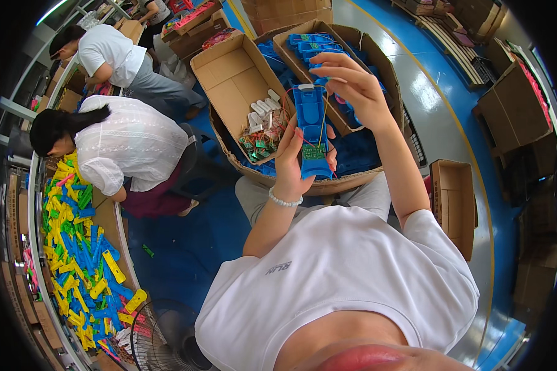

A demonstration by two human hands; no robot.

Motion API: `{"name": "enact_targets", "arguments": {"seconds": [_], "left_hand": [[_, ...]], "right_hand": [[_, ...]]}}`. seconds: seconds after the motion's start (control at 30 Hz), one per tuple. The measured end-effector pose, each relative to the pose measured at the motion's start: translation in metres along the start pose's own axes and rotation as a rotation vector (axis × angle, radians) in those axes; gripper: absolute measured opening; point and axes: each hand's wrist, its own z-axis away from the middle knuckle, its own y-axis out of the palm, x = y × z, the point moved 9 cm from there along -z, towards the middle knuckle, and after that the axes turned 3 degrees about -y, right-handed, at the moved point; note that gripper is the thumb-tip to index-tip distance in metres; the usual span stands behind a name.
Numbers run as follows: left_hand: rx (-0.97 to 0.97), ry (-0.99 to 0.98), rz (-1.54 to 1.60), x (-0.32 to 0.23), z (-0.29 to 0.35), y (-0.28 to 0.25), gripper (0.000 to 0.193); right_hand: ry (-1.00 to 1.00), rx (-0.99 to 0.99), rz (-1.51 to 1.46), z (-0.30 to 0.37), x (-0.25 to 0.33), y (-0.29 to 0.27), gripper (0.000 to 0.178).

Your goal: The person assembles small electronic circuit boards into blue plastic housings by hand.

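Note:
My left hand point(289, 162) is closed around a blue plastic housing point(310, 115), held upright over my lap. Near its lower end lies a small green circuit board point(314, 152). Thin red and yellow wires run from the board along the housing's sides to a white part point(306, 87) at the top. Just above and right of that upper end is my right hand point(360, 93), its fingers stretched and apart, apparently gripping nothing. Left of the housing, an open cardboard box point(229, 77) leans on a large carton and holds several white parts point(264, 111) with wired green boards.
Below my hands stands a large round-sided carton point(346, 183) of blue housings. A narrower box point(331, 96) with blue pieces and boards rests on it. Two people point(136, 139) point(114, 59) work at a left bench heaped with coloured plastic parts point(86, 260). A fan point(161, 337) stands lower left.

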Motion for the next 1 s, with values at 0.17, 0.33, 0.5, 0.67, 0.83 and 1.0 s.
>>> {"name": "enact_targets", "arguments": {"seconds": [0.17,0.33,0.5,0.67,0.83,1.0], "left_hand": [[0.075,-0.032,-0.030,0.002,0.002,0.016,0.045],[0.066,-0.096,-0.056,0.002,0.012,0.029,0.044],[-0.046,-0.001,-0.354,-0.014,0.010,0.033,0.040],[-0.087,0.187,-0.448,-0.036,-0.010,0.018,0.030],[-0.070,0.206,-0.493,-0.036,-0.010,0.012,0.023],[-0.039,0.250,-0.576,-0.037,-0.005,0.008,0.021]], "right_hand": [[-0.156,-0.043,0.333,0.017,-0.008,0.014,0.026],[-0.333,-0.155,0.474,0.019,-0.002,-0.001,0.021],[0.075,-0.163,0.126,0.027,-0.026,0.019,0.007],[0.476,0.072,-0.429,0.044,-0.051,0.047,0.019],[0.444,-0.045,-0.721,0.039,-0.033,0.037,0.028],[0.420,-0.014,-0.892,0.050,-0.026,0.043,0.032]]}}
